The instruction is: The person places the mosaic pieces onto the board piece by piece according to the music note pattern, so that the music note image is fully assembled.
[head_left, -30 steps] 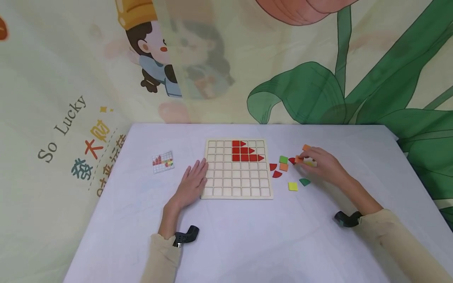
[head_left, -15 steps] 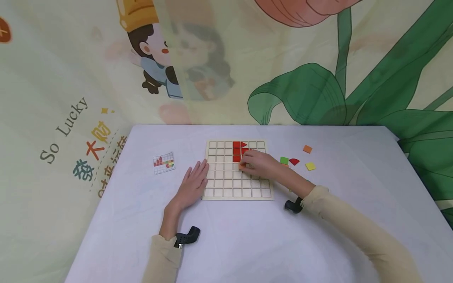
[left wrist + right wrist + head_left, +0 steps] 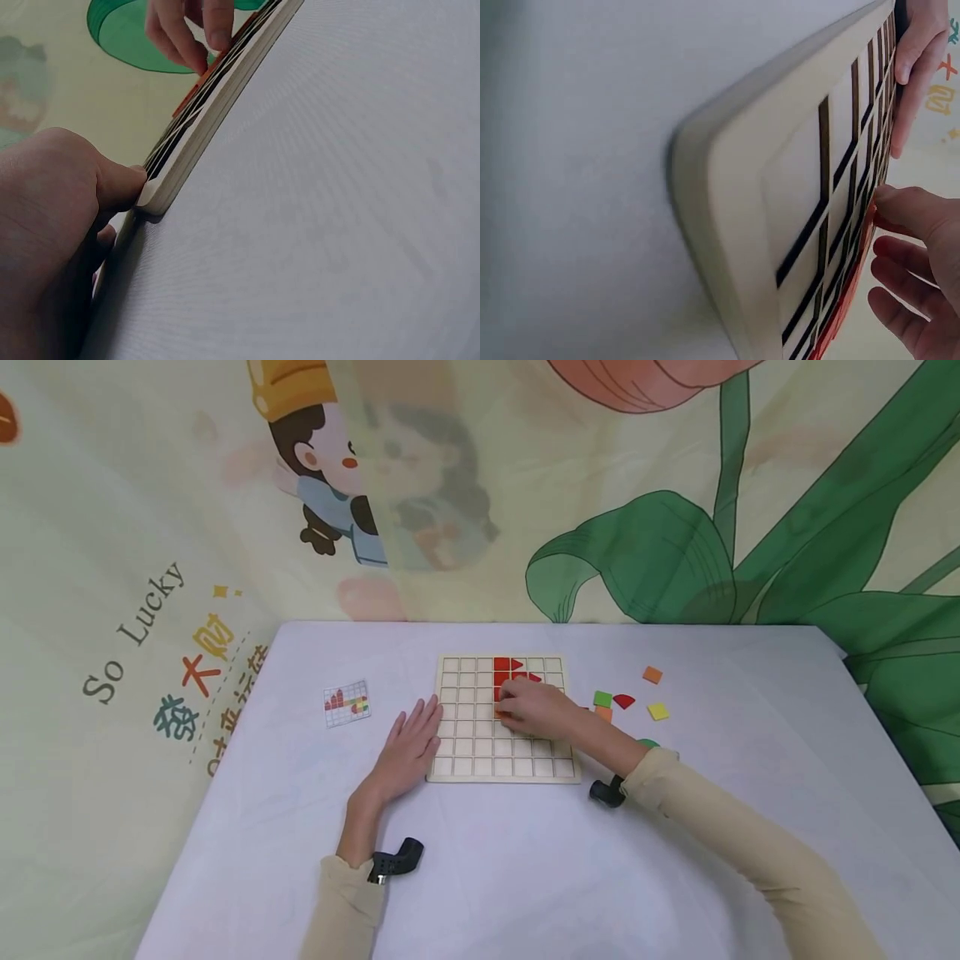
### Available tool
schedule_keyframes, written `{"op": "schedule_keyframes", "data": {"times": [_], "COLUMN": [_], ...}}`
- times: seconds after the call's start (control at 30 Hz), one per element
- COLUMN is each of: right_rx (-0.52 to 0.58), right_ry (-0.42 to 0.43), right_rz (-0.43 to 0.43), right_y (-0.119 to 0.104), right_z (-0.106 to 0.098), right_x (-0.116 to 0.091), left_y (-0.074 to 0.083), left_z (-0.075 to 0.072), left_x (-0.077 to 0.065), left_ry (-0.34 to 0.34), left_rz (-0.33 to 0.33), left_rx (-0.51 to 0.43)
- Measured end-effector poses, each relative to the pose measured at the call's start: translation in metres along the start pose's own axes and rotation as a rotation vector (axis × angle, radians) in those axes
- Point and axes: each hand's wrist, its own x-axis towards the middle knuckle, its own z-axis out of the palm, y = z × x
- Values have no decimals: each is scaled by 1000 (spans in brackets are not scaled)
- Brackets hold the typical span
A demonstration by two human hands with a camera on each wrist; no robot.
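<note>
A square wooden grid board [image 3: 480, 779] lies on the white table. Red squares and pointed red tiles [image 3: 501, 665] fill cells in its far rows, partly hidden by my right hand [image 3: 542, 708]. That hand's thumb and fingers pinch an orange square tile [image 3: 502, 715] low over a cell just nearer than the red rows; the left wrist view shows the fingertips on the orange edge [image 3: 186, 101]. My left hand [image 3: 405, 747] lies with fingers extended along the board's left edge, its thumb [image 3: 124, 184] touching the corner.
Right of the board lie loose tiles: a green square [image 3: 603, 699], orange squares [image 3: 652, 675], a yellow square [image 3: 657, 712] and a red quarter circle [image 3: 623, 702]. A dark green piece [image 3: 648, 742] is half hidden by the right forearm. A small pattern card [image 3: 347, 704] sits at left.
My right hand has carried the orange tile from the loose pieces leftward to the board, then shifted slightly further left over the cells. The left hand has stayed at the board's edge.
</note>
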Motion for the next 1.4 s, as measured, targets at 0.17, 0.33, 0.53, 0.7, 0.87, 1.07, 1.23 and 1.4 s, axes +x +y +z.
{"op": "schedule_keyframes", "data": {"times": [0.17,0.33,0.53,0.7,0.87,1.07,1.23,1.4], "right_rx": [8,25,-24,-9,28,17,-32,-13], "right_ry": [-12,-7,106,91,36,31,-13,-33], "right_rz": [43,86,88,224,344,299,278,367], "right_y": [-1,1,17,30,44,66,81,90], "right_z": [-6,-14,-18,-21,-32,-34,-29,-26], "right_x": [-23,-68,-122,-149,-152,-129,-112,-100], "left_y": [2,3,1,2,2,0,-1,-1], "left_z": [1,0,-1,-1,-1,-1,1,3], "left_x": [1,0,0,1,1,1,3,3], "left_ry": [1,-4,8,0,0,10,11,4], "left_rz": [6,0,9,8,3,9,13,4], "left_rx": [-5,-6,-16,-16,-15,-16,-21,-26]}}
